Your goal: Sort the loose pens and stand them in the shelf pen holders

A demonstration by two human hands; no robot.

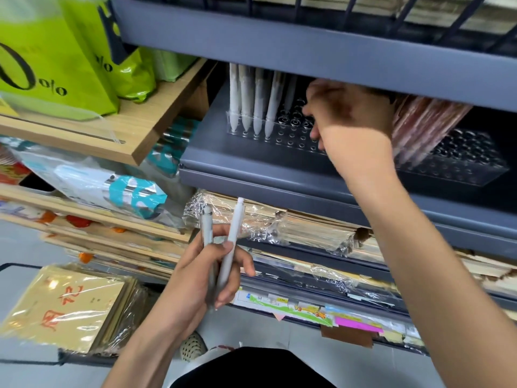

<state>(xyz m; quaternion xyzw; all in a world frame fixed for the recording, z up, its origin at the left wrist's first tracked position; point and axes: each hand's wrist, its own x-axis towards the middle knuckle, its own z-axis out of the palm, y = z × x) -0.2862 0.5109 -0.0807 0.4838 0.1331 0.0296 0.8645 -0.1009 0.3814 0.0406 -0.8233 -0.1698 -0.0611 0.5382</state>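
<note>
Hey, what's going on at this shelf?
A person is stocking pens. The left hand holds two loose pens. The right hand reaches over the clear holder on the grey shelf, where a row of white pens already stands at its left end. Blur hides whether that hand grips anything.

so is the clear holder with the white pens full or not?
Partly full: white pens stand upright at the left end of the clear holder; the holes to their right, up to the right hand, are empty.
</note>
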